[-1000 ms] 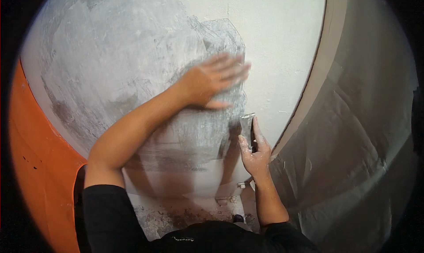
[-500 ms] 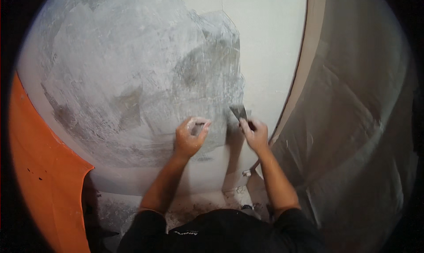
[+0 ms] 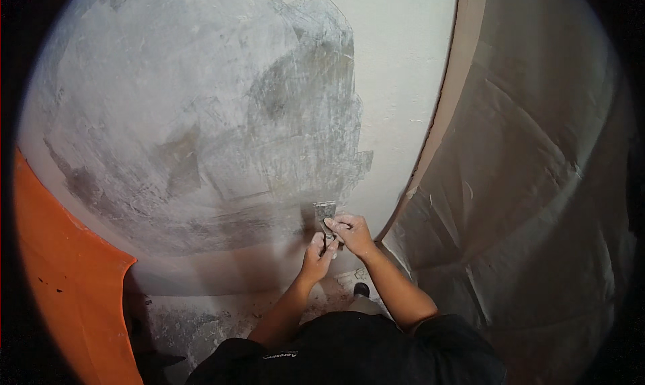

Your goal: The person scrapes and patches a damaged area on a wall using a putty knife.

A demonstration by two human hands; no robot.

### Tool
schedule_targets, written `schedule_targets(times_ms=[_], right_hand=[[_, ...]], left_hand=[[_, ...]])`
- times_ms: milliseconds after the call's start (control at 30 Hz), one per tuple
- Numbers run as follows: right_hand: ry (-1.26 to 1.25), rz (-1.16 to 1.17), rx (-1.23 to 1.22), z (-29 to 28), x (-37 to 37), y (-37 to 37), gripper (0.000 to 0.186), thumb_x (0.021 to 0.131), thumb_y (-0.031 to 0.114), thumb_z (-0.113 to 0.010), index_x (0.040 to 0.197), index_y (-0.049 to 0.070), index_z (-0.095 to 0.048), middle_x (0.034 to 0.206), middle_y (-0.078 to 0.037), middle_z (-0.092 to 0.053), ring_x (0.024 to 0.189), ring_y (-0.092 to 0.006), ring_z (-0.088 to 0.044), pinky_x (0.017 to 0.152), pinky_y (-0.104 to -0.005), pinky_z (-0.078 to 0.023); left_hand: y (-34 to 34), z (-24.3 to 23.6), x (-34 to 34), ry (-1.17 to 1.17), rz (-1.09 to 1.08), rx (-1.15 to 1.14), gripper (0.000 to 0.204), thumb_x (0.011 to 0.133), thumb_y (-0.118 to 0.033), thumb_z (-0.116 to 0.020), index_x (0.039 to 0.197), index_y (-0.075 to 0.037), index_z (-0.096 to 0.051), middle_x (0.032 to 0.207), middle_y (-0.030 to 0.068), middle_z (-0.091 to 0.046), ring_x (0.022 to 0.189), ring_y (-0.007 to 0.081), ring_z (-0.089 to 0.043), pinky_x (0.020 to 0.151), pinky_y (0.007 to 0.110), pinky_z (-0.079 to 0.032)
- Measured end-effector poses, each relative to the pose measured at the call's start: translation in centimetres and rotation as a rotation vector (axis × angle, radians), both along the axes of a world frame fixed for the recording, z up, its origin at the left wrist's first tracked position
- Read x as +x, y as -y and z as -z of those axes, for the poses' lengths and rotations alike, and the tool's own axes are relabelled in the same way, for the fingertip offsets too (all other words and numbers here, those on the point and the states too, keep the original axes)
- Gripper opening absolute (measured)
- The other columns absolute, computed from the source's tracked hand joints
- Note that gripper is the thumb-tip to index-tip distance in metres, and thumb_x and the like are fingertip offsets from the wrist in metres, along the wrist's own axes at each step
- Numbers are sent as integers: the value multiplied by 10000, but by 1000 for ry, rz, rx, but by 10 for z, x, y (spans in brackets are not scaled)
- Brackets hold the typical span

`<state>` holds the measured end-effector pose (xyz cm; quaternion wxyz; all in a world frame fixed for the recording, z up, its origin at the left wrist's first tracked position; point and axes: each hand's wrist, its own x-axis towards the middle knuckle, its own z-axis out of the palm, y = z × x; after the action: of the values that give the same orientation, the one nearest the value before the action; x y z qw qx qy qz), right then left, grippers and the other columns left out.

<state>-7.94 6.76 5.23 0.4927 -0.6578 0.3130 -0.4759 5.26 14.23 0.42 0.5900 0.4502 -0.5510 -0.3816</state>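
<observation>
A scraper [image 3: 324, 211] with a flat grey blade points upward in front of the lower part of the wall. My left hand [image 3: 314, 259] is closed around its handle from below. Fingers of my right hand [image 3: 353, 234] pinch the scraper from the right, where blade and handle meet, with the thumb against the blade. Pale dust coats both hands' fingertips. Behind them is the wall's large grey scraped patch [image 3: 228, 109], streaked with whitish residue and bordered by smooth pale paint [image 3: 396, 69] on the right.
An orange sheet [image 3: 67, 271] hangs at the left. Dark creased sheeting [image 3: 531, 183] covers the right side, beyond a brownish vertical edge strip [image 3: 463, 69]. Below the wall, the dusty floor [image 3: 195, 324] carries debris, and my shoe [image 3: 361, 289] shows there.
My right hand has brought the scraper down and left. My left hand, empty before, has moved right and down and now grips the handle. The view has shifted slightly.
</observation>
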Motion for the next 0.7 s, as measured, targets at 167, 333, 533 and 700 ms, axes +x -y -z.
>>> schedule_targets(times_ms=[167,333,533,700], right_hand=[[-14,-16,90,45,-1,-7,317,1015,286,-633,1016,-12,-741,760,-8,-666,673,-81,-604,594,-235,-486],[-3,-371,413,21,0,-23,395,1085,342,-471,1210,26,-671,814,-35,-674,646,-102,-616,606,-261,-522],[64,-216,50,-8,13,-9,399,1107,276,-386,1344,27,-588,1080,-81,-686,920,-96,-605,748,-257,-515],[67,-149,-52,-42,5,22,393,1107,252,-394,1341,16,-603,1046,-82,-704,856,-82,-595,716,-235,-504]], left_hand=[[-5,31,-4,-292,67,141,237,1068,-233,-460,965,-46,-565,691,-2,-504,568,83,-467,524,243,-380],[-1,35,-2,-393,20,341,443,1096,-397,-334,961,-46,-567,654,-14,-474,542,70,-441,482,250,-349],[20,15,-7,-157,-90,138,554,1092,-468,-303,937,-35,-613,675,-1,-539,546,94,-477,508,271,-374],[40,-38,-15,37,-197,-65,451,1055,-348,-380,1016,21,-637,845,105,-651,760,186,-613,681,332,-478]])
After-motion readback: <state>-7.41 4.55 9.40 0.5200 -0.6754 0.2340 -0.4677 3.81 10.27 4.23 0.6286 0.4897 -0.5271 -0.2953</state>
